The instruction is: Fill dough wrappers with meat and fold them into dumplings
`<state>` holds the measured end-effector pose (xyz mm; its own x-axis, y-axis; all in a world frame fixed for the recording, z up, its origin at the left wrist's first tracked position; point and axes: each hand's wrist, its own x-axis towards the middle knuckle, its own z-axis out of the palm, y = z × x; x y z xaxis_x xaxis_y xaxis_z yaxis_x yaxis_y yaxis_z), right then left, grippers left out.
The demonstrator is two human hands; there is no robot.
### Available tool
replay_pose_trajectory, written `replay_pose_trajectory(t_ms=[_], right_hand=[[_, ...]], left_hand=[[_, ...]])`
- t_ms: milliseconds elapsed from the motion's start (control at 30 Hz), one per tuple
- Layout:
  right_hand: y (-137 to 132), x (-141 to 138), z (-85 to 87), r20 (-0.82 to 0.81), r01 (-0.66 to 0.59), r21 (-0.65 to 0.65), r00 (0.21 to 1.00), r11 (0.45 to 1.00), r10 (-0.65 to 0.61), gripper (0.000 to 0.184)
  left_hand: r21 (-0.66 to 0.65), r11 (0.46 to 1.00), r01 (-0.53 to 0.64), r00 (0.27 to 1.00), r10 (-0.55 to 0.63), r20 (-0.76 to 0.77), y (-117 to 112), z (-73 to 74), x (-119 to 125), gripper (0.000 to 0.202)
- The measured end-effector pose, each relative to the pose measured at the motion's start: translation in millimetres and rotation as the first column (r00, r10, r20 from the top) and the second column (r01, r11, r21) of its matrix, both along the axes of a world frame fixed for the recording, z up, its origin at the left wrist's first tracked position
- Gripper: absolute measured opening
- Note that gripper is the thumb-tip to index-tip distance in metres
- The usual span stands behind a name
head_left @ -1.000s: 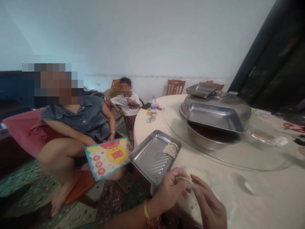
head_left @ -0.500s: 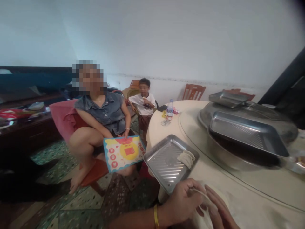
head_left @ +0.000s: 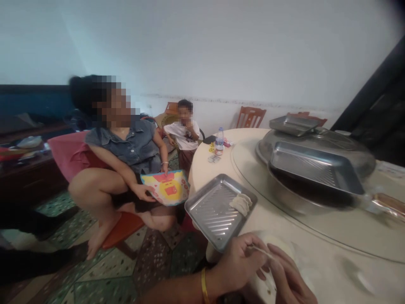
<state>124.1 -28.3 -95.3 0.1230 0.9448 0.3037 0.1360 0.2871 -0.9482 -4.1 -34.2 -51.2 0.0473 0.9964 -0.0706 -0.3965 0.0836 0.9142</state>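
Note:
At the bottom edge my left hand (head_left: 240, 264) and my right hand (head_left: 289, 280) meet over a pale round dough wrapper (head_left: 265, 283). Both pinch its upper rim between closed fingers. A gold bangle sits on my left wrist. Just beyond my hands lies a ribbed steel tray (head_left: 209, 211) at the table's edge, with a folded dumpling (head_left: 241, 202) in its far corner.
The round cream table (head_left: 316, 261) carries a glass turntable with a large metal basin (head_left: 284, 198), more steel trays (head_left: 313, 166) and a lid. A water bottle (head_left: 219, 141) stands farther back. A seated person holds a colourful board (head_left: 166, 186); a child stands behind. Wooden chairs line the wall.
The view swung left and back a little. The seated person tilted the colourful board down towards their lap. My hands kept pinching the wrapper in the same place.

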Motion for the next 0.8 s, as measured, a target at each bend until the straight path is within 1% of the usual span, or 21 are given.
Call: replay_pose_trajectory(t_ms=[67,133,233,400,567,667,800], right_hand=[[0,1,0.3,-0.013,0.003,-0.064,1.000,0.998,-0.004,0.033],[1,1,0.8,-0.005,-0.025,-0.083,1.000,0.996,0.025,0.032],[0,-1,0.8,0.005,-0.056,-0.072,0.998,0.996,0.057,0.031],[-2,-6,-1.5,0.000,-0.031,-0.056,1.000,0.998,0.031,0.030],[-1,-7,-0.6,-0.040,-0.060,-0.019,0.997,0.998,0.059,0.031],[-2,-8,1.7,-0.086,-0.045,-0.041,0.995,0.998,0.041,0.030],[-2,-10,3.0,-0.087,-0.015,-0.062,0.996,0.998,0.009,0.032]], left_hand=[[-0.007,1.000,0.002,1.000,-0.002,-0.009,0,1.6,-1,0.021],[-0.016,1.000,0.005,1.000,-0.005,-0.011,0,3.1,-2,0.020],[-0.010,1.000,0.002,1.000,-0.003,-0.007,0,4.4,-5,0.020],[0.018,1.000,-0.009,1.000,0.009,-0.009,2,4.2,-10,0.018],[0.001,1.000,-0.012,1.000,0.012,-0.009,4,2.6,-10,0.020],[-0.009,1.000,-0.013,1.000,0.013,-0.005,5,1.8,-10,0.021],[-0.016,1.000,-0.007,1.000,0.007,0.010,6,2.2,-9,0.020]])
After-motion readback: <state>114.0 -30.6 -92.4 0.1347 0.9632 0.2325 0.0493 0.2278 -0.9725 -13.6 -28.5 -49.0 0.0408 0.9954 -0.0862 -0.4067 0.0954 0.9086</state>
